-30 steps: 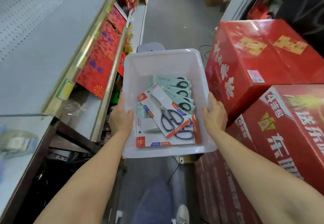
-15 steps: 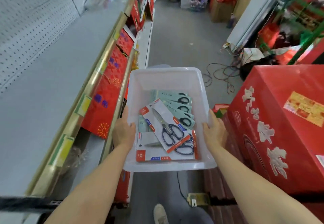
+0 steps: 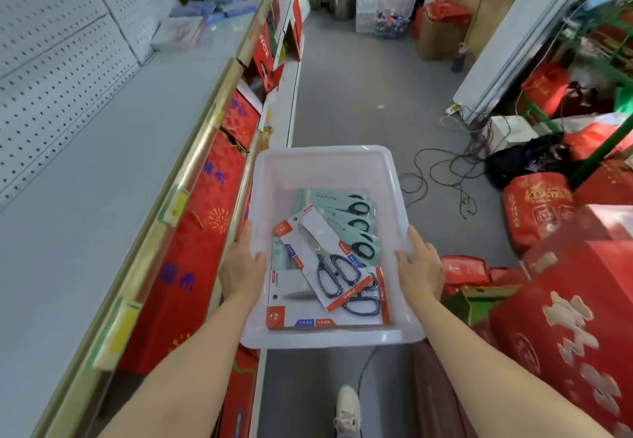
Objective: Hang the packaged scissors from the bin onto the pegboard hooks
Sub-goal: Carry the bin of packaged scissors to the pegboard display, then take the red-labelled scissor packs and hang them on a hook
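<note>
I carry a translucent white plastic bin [image 3: 325,167] in front of me over the aisle floor. My left hand [image 3: 241,266] grips its left rim and my right hand [image 3: 419,266] grips its right rim. Inside lie several packaged scissors: white-and-red cards with black-handled scissors [image 3: 334,275] on top, and pale green packs [image 3: 346,218] fanned out behind them. A white pegboard [image 3: 51,60] covers the wall at the upper left, behind a grey shelf; I see no hooks on it.
A grey shelf top [image 3: 102,170] with a brass edge runs along the left, with red gift boxes [image 3: 205,232] below. Big red cartons [image 3: 565,317] stand at the right. Cables [image 3: 442,177] lie on the floor ahead. My shoe [image 3: 347,410] shows below the bin.
I have walked forward along the aisle with the bin. The red cartons have slid to the right and the pegboard has come into view at the left. Both hands keep their grip.
</note>
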`<state>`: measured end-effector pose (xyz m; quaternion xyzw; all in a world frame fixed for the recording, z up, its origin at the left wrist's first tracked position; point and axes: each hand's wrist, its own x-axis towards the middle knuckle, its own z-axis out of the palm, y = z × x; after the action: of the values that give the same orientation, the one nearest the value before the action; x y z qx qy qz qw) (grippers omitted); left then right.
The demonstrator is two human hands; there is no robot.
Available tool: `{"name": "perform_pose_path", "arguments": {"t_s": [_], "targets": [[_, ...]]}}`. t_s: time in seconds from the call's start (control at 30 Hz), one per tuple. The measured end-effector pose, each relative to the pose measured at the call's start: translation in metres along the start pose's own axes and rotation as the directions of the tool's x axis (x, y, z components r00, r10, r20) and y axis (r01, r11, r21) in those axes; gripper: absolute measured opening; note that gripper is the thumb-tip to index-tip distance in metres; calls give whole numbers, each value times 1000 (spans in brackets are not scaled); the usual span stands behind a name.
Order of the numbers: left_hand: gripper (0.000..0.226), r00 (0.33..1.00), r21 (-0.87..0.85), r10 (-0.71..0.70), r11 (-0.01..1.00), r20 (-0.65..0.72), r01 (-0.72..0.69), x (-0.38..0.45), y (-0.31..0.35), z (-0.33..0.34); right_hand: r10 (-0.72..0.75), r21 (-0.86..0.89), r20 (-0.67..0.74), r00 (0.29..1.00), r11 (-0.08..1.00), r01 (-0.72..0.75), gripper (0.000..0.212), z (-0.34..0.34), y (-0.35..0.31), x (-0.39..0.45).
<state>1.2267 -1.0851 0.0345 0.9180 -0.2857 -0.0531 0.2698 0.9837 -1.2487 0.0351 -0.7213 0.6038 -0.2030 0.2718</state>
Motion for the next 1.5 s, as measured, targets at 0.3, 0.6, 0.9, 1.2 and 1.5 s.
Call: {"name": "perform_pose_path", "arguments": {"t_s": [0.3,0.6,0.9,1.2,1.5], "targets": [[74,997,-83,-75,994,-12,74,126,11,55,-8,-10,59,998,1000,8,55,61,-41,135],[78,995,-122,-100,987,11,101,259,-6,143,63,-36,85,994,998,-60,55,163,-59,253],[78,986,-180,-166,969,16,167,355,-31,230,88,-85,115,989,993,-78,55,255,-55,347],[73,984,-64,-171,983,39,174,382,-47,275,99,-114,147,984,990,-83,55,305,-35,380],[71,989,-7,-146,989,32,146,395,-39,291,89,-144,147,985,987,-68,53,321,-24,398]]}}
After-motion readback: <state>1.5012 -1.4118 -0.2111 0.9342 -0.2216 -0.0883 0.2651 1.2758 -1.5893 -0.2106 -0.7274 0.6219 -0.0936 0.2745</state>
